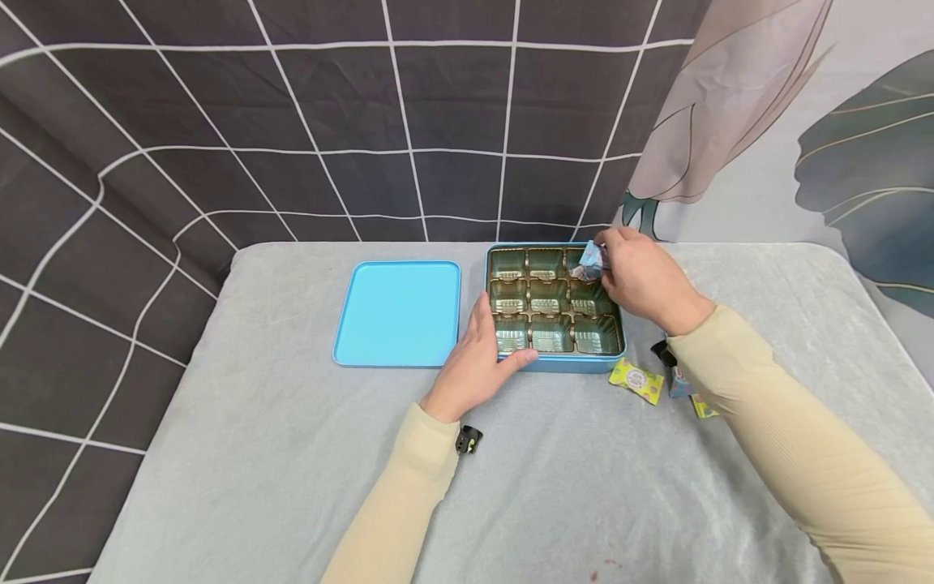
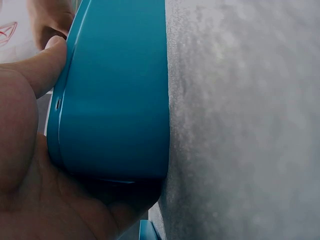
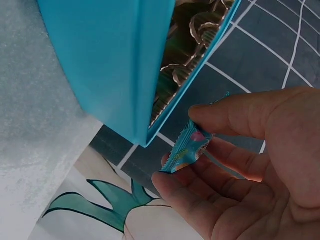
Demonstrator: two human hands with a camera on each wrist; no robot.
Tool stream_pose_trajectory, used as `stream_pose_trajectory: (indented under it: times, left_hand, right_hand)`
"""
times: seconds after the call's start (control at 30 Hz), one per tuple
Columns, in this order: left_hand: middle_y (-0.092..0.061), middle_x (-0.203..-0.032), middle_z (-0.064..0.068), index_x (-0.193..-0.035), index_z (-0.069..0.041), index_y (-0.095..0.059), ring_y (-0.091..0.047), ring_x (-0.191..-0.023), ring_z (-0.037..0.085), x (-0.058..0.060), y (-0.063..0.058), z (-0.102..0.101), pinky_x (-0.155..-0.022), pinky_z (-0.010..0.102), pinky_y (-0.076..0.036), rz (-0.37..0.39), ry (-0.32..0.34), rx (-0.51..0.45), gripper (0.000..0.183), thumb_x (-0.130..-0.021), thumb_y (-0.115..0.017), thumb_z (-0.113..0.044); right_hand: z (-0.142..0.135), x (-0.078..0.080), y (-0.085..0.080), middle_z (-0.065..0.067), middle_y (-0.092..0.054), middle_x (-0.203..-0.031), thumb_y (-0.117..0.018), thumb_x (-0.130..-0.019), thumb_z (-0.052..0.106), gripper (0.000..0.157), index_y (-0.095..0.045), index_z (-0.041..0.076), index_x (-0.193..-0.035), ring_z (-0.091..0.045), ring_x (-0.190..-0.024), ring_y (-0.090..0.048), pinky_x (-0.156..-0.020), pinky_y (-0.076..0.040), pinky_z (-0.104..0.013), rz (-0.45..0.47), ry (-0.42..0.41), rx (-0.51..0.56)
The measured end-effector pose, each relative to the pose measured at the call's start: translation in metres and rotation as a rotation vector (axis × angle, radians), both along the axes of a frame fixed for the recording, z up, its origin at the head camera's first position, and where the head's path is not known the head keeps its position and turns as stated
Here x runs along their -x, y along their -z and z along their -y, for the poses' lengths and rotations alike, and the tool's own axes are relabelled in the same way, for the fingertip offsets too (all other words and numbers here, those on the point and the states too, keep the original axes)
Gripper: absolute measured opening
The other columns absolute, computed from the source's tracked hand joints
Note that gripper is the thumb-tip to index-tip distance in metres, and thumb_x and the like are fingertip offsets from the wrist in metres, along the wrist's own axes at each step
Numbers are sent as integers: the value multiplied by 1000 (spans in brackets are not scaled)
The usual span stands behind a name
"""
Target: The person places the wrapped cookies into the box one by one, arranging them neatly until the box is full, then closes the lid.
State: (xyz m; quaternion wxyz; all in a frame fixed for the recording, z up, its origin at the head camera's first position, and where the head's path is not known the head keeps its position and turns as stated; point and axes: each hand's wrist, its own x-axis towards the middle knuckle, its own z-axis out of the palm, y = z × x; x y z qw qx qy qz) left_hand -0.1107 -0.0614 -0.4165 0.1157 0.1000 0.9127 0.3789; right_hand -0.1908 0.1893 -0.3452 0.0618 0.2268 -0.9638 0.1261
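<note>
While the spread left hand (image 1: 476, 362) touches the tin (image 1: 571, 365), the right hand (image 1: 648, 277) pinches candy (image 3: 189, 149) between fingertips.

The head view is lit brightly and evenly; both wrist views are dimmer, the grey cloth (image 2: 245, 120) being blurred across the left one's right half.

Left grip (image 2: 37, 190) against blue box (image 2: 115, 95)

The surface (image 1: 263, 454) is draped in grey cloth (image 1: 576, 462), on which small red spots (image 1: 594, 576) are seen. It is backed and flanked on the left by dark cloth (image 1: 456, 93) crossed with white lines (image 1: 514, 44); at the right, white cloth (image 1: 773, 154) is printed with pink and grey-blue leaf shapes (image 1: 883, 162).
</note>
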Motion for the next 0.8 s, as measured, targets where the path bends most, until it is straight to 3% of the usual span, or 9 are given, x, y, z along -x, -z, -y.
stream_pose_trajectory:
  times: [0.8]
  left_hand:
    - [7, -168, 15, -160, -6, 10, -7, -152, 29, 0, 0, 0, -120, 46, -19, -2, 2, -6, 110, -95, -60, -59]
  right_hand:
    - [11, 2, -5, -31, -60, -106, -67, -86, -3, 41, -55, -15, -123, -42, -95, -58, -81, -50, -54, 20, 2, -32]
